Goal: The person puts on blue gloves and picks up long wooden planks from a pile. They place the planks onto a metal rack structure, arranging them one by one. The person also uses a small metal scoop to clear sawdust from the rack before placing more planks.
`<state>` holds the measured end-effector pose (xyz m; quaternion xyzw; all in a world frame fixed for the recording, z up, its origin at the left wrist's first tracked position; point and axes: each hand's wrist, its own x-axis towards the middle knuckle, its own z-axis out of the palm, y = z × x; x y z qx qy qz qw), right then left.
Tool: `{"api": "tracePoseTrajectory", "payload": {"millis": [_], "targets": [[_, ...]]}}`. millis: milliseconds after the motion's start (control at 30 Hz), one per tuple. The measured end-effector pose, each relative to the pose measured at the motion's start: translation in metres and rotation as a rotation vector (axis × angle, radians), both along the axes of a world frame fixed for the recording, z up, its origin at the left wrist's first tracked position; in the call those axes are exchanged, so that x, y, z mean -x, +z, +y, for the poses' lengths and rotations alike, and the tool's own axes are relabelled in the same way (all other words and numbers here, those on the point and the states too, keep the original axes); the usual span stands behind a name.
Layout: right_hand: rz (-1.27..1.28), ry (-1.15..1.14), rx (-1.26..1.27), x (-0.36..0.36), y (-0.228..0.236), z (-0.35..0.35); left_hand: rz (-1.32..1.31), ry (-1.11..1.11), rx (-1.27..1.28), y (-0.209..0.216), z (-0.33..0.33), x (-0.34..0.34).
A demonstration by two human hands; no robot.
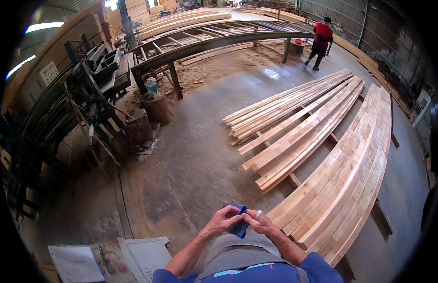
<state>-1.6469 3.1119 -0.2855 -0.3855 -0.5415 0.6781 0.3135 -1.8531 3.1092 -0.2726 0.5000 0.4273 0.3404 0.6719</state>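
A small piece of dark blue cloth is pinched between my two hands, close in front of my body. My left hand has its fingers closed on the cloth's upper left part. From the right, my right hand grips the same cloth; something whitish is wrapped around one of its fingers. The two hands nearly touch at the fingertips. Under them is the grey apron that I wear over a blue shirt. Folds hide the cloth's full shape, so I cannot tell exactly what it is.
Long wooden boards lie in stacks on crosspieces at my right. A metal roller conveyor crosses the back, and a person in red walks beyond its end. Machinery and wood stumps stand left; a panel lies lower left.
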Motion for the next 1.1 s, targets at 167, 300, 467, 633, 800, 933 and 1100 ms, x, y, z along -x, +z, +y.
{"api": "tracePoseTrajectory", "payload": {"millis": [167, 300, 467, 633, 800, 933, 1100], "targets": [[-0.098, 0.116, -0.08, 0.05, 0.01, 0.094, 0.236, 0.228, -0.13, -0.01, 0.068, 0.052], [-0.159, 0.247, -0.033, 0.089, 0.008, 0.175, 0.564, 0.487, -0.298, -0.011, 0.137, 0.084], [-0.157, 0.299, -0.182, 0.123, 0.011, 0.284, 0.811, 0.248, -0.845, 0.055, 0.219, 0.088], [-0.206, 0.227, -0.422, 0.155, 0.005, 0.377, 1.053, 0.24, -0.607, 0.018, 0.298, 0.124], [-0.1, 0.036, -0.374, 0.198, 0.019, 0.461, 0.994, 0.08, -0.592, -0.015, 0.407, 0.156], [-0.378, 0.175, -0.687, 0.235, 0.007, 0.528, 0.577, 0.294, -0.408, -0.068, 0.519, 0.212], [-0.817, 0.335, -0.654, 0.29, 0.009, 0.612, -0.034, 0.349, 0.227, -0.053, 0.646, 0.258]]}}
